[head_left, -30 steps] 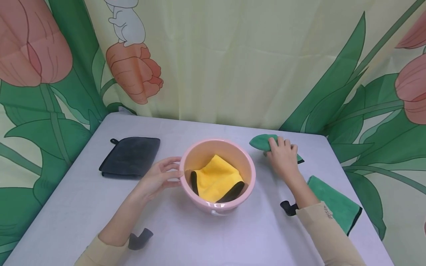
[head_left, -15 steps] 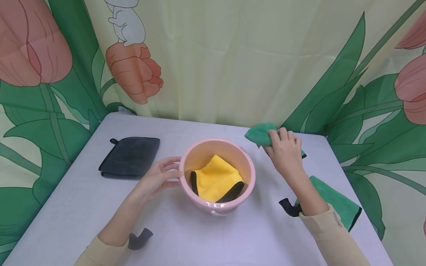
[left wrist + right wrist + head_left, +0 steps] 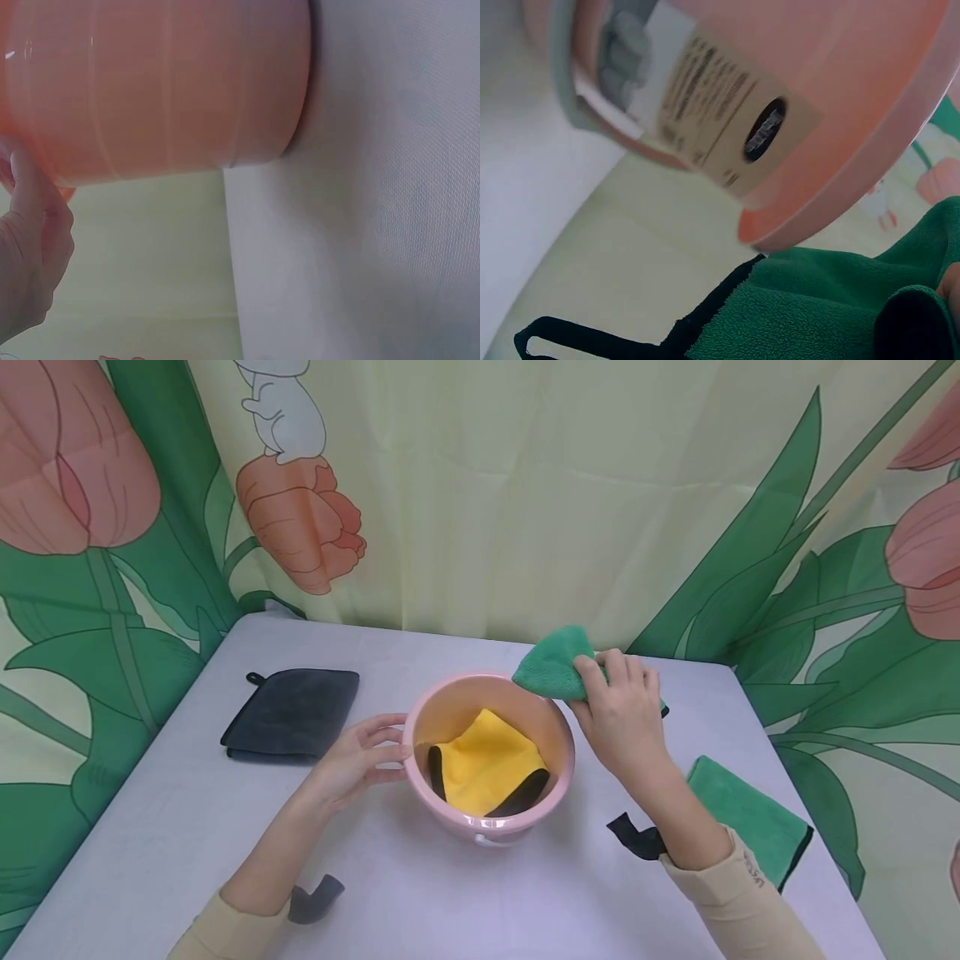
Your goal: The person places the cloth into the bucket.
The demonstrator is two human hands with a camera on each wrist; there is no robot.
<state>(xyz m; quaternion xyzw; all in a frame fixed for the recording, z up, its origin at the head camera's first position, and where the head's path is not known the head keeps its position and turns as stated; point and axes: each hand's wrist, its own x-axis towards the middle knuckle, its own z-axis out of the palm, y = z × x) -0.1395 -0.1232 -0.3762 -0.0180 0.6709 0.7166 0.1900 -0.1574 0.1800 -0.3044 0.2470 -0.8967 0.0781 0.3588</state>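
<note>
A pink bucket [image 3: 565, 777] stands on the table, with a yellow cloth [image 3: 491, 760] edged in black inside it. My left hand [image 3: 356, 760] holds the bucket's left rim; in the left wrist view its fingers bend at the rim. My right hand [image 3: 622, 710] grips a green towel [image 3: 555, 664] above the bucket's far right rim. The towel is bunched, and one end sticks out leftward over the rim. The right wrist view shows the green towel's [image 3: 810, 300] black border and hanging loop below the bucket's labelled side [image 3: 840, 60].
A folded dark grey cloth [image 3: 296, 714] lies on the left of the table [image 3: 420, 902]. Another green towel [image 3: 757, 822] lies near the right edge, partly behind my right forearm. A printed curtain [image 3: 510, 510] hangs behind the table.
My right hand has lifted the green towel off the table and carried it left, to the bucket's far right rim. The left hand and the bucket have stayed put.
</note>
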